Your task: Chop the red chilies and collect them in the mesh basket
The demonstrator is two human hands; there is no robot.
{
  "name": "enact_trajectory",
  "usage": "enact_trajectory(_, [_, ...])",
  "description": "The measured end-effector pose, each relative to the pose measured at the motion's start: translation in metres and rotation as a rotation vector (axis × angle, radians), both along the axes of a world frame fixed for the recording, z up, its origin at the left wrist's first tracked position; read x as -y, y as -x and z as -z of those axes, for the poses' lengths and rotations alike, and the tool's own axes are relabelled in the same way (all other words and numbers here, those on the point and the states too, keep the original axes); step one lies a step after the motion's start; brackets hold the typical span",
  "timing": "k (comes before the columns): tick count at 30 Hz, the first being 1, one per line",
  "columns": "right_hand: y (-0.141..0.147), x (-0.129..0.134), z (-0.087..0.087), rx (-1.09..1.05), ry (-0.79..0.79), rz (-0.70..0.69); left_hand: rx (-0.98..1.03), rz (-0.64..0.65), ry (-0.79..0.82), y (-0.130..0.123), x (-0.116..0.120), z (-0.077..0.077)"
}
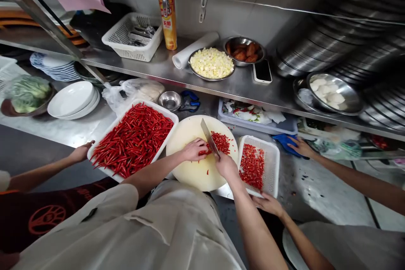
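Right hand is closed around the handle of a knife, its blade angled across a round cutting board. The person's left hand has its fingers bent and gathered, pinning a few red chillies to the board just beside the blade; exactly how the fingertips grip them is hard to tell. Beyond the knife lies a heap of chopped chilli, so the step in hand appears to be slicing, well under way. Whole chillies fill a white basket on the left, while cut pieces lie in another basket on the right, where a co-worker's hand touches the near edge. For the next cut, the work seems to call for keeping the left fingertips tucked back from the edge, feeding the bunch toward the blade in small shifts, and holding the stroke short and even.
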State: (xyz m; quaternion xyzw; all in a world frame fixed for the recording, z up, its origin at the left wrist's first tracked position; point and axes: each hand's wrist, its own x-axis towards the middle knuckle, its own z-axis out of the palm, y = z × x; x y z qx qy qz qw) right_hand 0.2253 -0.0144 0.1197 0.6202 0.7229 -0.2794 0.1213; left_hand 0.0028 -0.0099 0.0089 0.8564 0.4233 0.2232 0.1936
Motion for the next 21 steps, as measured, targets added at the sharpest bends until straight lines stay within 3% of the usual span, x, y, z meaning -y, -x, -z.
enact_trajectory(6, [0.032, -0.019, 0.004, 0.070, 0.018, 0.089, -0.031, 0.047, -0.025, -0.004, -0.003, -0.004])
enact_trajectory(10, [0.028, -0.023, 0.009, 0.033, 0.028, 0.031, -0.028, 0.040, -0.034, -0.006, 0.001, -0.009])
enact_trajectory(14, [0.032, -0.021, 0.017, 0.081, 0.013, 0.070, -0.023, 0.066, -0.032, -0.004, 0.000, -0.006])
enact_trajectory(18, [0.039, -0.028, 0.015, 0.074, 0.032, 0.053, -0.032, 0.048, -0.022, -0.002, -0.006, -0.005])
enact_trajectory(21, [0.028, -0.029, 0.015, 0.043, 0.025, -0.009, -0.027, 0.042, -0.015, -0.004, -0.007, -0.006])
